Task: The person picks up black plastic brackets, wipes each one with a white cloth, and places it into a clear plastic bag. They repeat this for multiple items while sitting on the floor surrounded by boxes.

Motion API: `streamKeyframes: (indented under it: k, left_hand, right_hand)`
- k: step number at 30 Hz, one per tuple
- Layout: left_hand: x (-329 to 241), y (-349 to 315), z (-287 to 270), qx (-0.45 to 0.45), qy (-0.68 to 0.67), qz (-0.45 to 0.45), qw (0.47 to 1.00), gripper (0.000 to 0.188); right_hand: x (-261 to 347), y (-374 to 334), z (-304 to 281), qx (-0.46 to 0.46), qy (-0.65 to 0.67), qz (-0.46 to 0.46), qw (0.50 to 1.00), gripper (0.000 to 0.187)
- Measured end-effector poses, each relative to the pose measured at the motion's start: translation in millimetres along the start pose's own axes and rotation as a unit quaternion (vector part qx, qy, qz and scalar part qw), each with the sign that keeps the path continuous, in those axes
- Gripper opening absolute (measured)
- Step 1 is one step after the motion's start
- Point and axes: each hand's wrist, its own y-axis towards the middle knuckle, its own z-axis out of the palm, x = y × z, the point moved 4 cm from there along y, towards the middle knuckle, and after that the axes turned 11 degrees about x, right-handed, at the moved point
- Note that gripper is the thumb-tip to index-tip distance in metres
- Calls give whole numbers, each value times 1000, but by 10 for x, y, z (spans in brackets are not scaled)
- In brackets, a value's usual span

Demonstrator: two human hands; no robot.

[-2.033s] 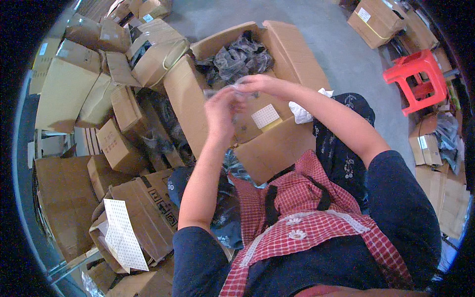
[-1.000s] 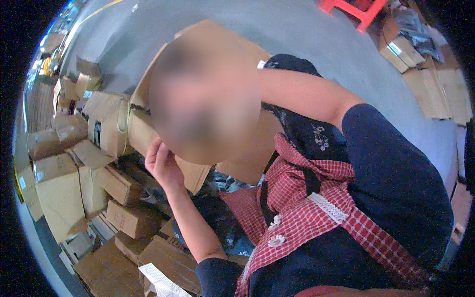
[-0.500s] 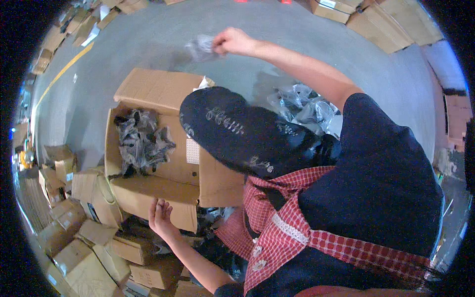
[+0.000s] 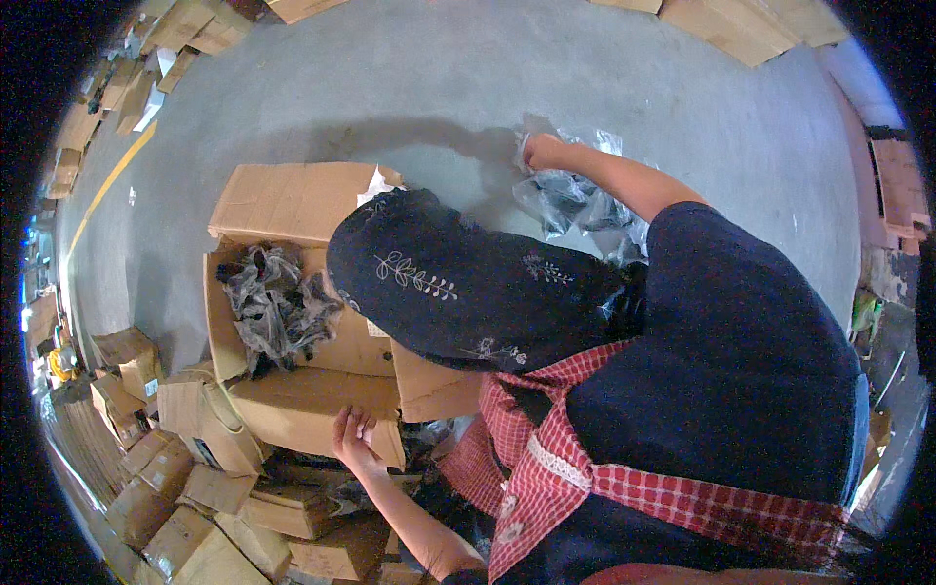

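An open cardboard box stands before me with a heap of dark items in clear plastic bags inside its left part. My left hand is at the box's near flap, fingers loosely bent and slightly apart, with nothing seen in them. My right arm reaches far out to the right. There my right hand is closed on a crumpled clear plastic bag, over a pile of clear plastic bags on the floor. Where the held bag ends and the pile begins is hard to make out.
My dark patterned sleeve cover hides part of the box. Several cardboard cartons crowd the lower left. More cartons line the far edge of the grey floor, which bears a yellow line.
My right hand has swung right with the clear plastic bag, from open floor beyond the box to the pile. My left hand stays near the flap.
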Motion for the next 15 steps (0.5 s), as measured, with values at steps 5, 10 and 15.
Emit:
streamKeyframes:
  k: [5, 10, 15]
  left_hand:
    - [-17, 26, 33, 32, 15, 26, 999, 29]
    - [-32, 12, 72, 87, 38, 52, 994, 27]
    - [-25, -43, 30, 88, 60, 73, 992, 28]
  right_hand:
    - [306, -268, 302, 109, -59, -103, 987, 11]
    - [620, -424, 342, 133, -132, -193, 963, 15]
    - [715, -385, 385, 99, -168, -244, 950, 18]
